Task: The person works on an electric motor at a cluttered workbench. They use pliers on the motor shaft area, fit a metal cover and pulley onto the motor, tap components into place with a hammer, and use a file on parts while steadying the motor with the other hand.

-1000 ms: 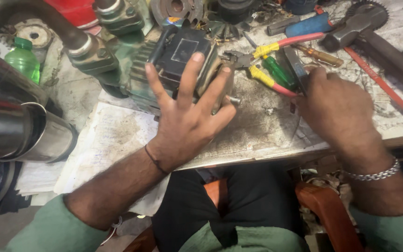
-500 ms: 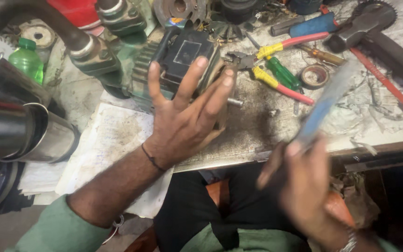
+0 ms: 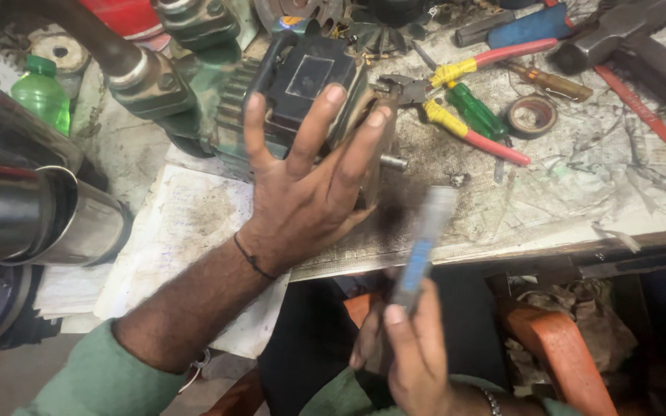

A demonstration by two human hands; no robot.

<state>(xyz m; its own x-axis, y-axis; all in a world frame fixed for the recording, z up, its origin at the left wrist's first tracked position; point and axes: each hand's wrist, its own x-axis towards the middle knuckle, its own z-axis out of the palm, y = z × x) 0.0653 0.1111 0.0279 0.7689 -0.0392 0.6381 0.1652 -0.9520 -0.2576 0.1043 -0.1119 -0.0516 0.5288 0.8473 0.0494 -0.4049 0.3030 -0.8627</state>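
My left hand [image 3: 306, 189] lies flat with spread fingers against a small green electric motor [image 3: 302, 92] with a black box on top, standing on the workbench. A short metal shaft [image 3: 395, 162] sticks out of the motor beside my fingers. My right hand [image 3: 414, 350] is low, below the bench edge, and holds a slim blue and grey tool [image 3: 424, 246] pointing up toward the motor; the tool is blurred.
Pliers with red and yellow handles [image 3: 464, 115], a green-handled screwdriver [image 3: 475, 108], a round ring [image 3: 531, 115] and a hammer [image 3: 618, 35] lie on the dirty bench [image 3: 580, 192]. Chrome pipes [image 3: 25, 208] and a green bottle [image 3: 40, 92] are at left. Paper sheets [image 3: 186, 231] lie under my forearm.
My right hand took the blue and grey tool from the bench near the pliers and drew it down and left, below the bench edge. My left hand stayed on the motor.
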